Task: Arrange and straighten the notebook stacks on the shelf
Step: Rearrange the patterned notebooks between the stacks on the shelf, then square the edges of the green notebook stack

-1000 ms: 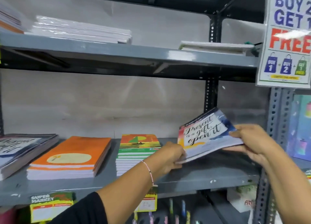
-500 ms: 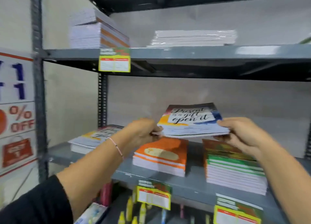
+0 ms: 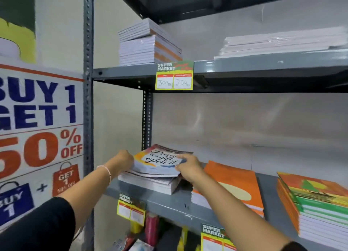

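So the person had both hands on a batch of lettered-cover notebooks (image 3: 160, 163) that sat on top of the leftmost stack (image 3: 150, 183) on the middle shelf (image 3: 180, 203), right by the rear upright of the rack. The left hand (image 3: 123, 159) was curled around the left edge of that batch, fingers wrapped under and mostly hidden behind it. The right hand (image 3: 189, 168) was clamped on the right edge, fingers (image 3: 181, 157) lying across the cover and the rest tucked beneath. The batch wasn't lined up with the stack under it; it sat a bit skewed, with its near edge overhanging the books below.

Just to the right, touching or nearly touching that stack, was the orange notebook stack (image 3: 235, 186) with a pale oval on the cover, partly hidden by the right forearm. Further right, with a gap of bare shelf between, sat a taller pile of green and orange notebooks (image 3: 318, 207), its top copies fanned out unevenly.

Up on the top shelf (image 3: 244, 66) there was a tall stack of white-edged notebooks with orange spines (image 3: 146, 45) on the left and a flatter plastic-wrapped pile (image 3: 282, 43) to the right. A price tag (image 3: 174, 75) reading 300 and 250 hung off that shelf's front lip. A promo poster (image 3: 37, 137) saying buy 1 get 1, 50% off covered the wall to the left.
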